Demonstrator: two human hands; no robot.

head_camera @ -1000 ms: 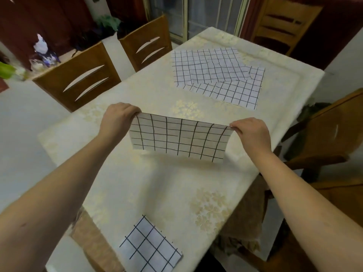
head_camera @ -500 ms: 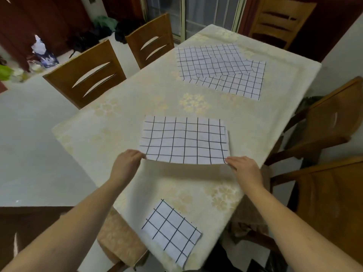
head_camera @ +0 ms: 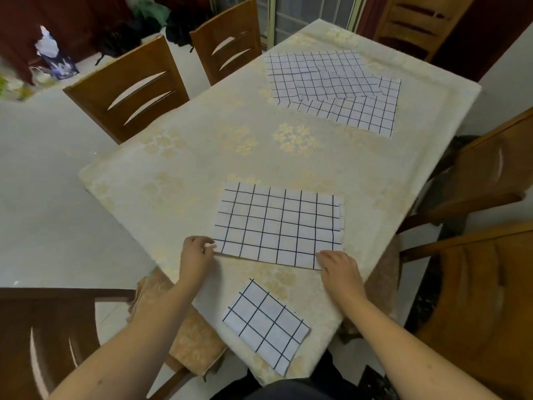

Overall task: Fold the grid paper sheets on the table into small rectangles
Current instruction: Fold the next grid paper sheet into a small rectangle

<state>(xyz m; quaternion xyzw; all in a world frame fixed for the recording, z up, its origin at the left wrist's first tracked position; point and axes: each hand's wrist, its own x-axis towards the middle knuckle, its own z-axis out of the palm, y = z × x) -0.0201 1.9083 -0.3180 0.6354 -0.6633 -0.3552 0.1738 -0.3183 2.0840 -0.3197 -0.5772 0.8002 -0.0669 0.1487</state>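
Observation:
A grid paper sheet [head_camera: 279, 223], folded once into a wide rectangle, lies flat on the table in front of me. My left hand [head_camera: 196, 255] pinches its near left corner. My right hand [head_camera: 339, 265] rests with fingers on its near right corner. A small folded grid rectangle [head_camera: 265, 324] lies at the table's near corner, between my forearms. Unfolded grid sheets [head_camera: 331, 88] overlap in a loose pile at the far right of the table.
The table [head_camera: 202, 157] carries a cream floral cloth. Wooden chairs stand along its left side [head_camera: 127, 88], [head_camera: 227, 39], at the far end [head_camera: 415, 21], and on the right [head_camera: 484, 180]. Another chair back [head_camera: 46, 336] is at lower left.
The sheet was held up by its top corners, then laid flat on the table. My hands moved to its near corners and stay there.

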